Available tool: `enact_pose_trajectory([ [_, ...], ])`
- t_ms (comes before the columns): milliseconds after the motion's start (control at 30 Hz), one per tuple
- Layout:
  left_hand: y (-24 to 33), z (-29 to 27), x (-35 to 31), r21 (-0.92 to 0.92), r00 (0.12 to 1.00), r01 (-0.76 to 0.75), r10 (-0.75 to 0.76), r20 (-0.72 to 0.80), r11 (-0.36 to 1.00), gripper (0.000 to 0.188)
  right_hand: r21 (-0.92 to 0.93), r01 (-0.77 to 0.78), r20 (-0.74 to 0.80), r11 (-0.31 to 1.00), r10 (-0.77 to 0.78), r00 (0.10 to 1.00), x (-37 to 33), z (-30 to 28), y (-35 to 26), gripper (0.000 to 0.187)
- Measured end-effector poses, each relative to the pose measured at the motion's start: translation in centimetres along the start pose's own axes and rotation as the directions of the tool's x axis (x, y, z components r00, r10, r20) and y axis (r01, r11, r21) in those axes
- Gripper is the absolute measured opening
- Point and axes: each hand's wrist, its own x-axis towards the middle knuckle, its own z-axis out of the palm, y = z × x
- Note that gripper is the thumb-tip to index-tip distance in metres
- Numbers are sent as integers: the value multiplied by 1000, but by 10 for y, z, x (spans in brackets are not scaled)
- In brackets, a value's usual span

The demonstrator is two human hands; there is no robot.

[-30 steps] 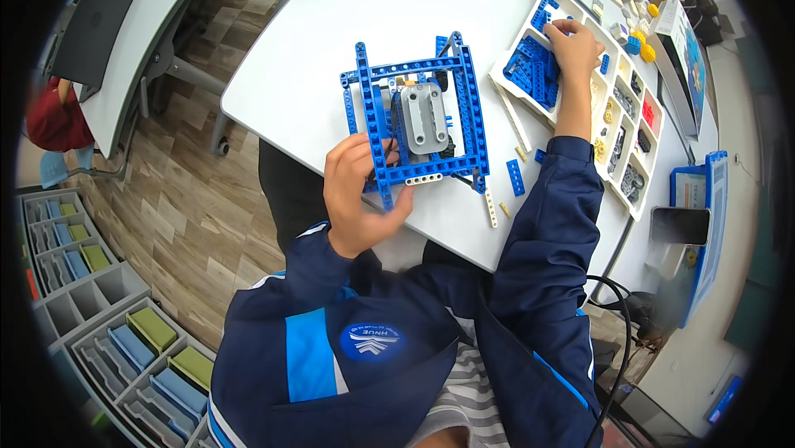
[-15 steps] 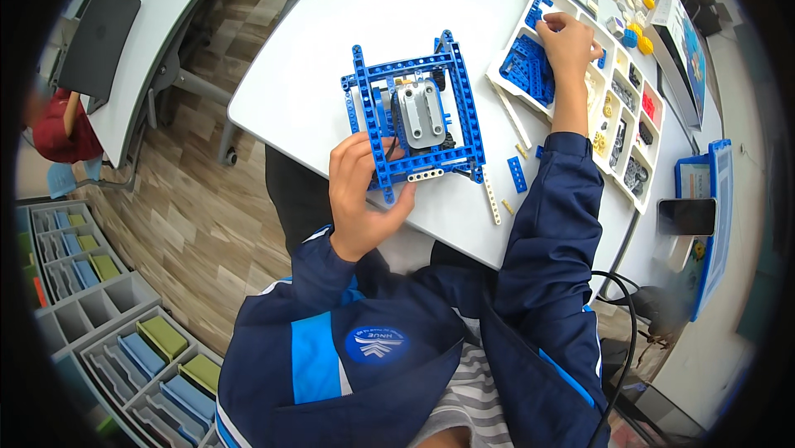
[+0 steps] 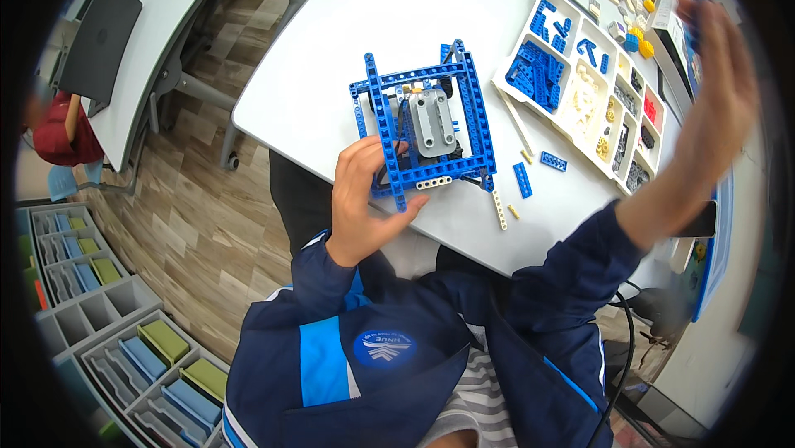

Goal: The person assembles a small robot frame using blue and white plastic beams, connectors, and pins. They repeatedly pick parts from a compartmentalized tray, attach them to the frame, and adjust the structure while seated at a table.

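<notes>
Left hand (image 3: 364, 199) on blue brick frame (image 3: 424, 129), right hand (image 3: 714, 92) raised, blurred
</notes>
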Motion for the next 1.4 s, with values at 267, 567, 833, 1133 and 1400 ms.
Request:
enact_pose_trajectory([
  [267,18,-18,4,95,997,18,-11,-73,995,75,434,-169,682,885,-200,703,-34,12,-109,23],
  [567,46,-21,3,-402,926,341,-377,-12,850,35,410,-138,776,902,-265,572,-75,42,-132,27],
  [833,59,-33,13,-731,842,490,-476,254,476,36,393,-94,796,915,-288,533,-86,47,-128,29],
  [1133,56,-42,18,-665,828,554,-417,376,501,47,326,18,799,945,-286,529,-83,37,-125,28],
  [1400,57,-40,18,-702,822,557,-415,391,443,43,368,64,761,928,-340,553,-89,38,-121,28],
])
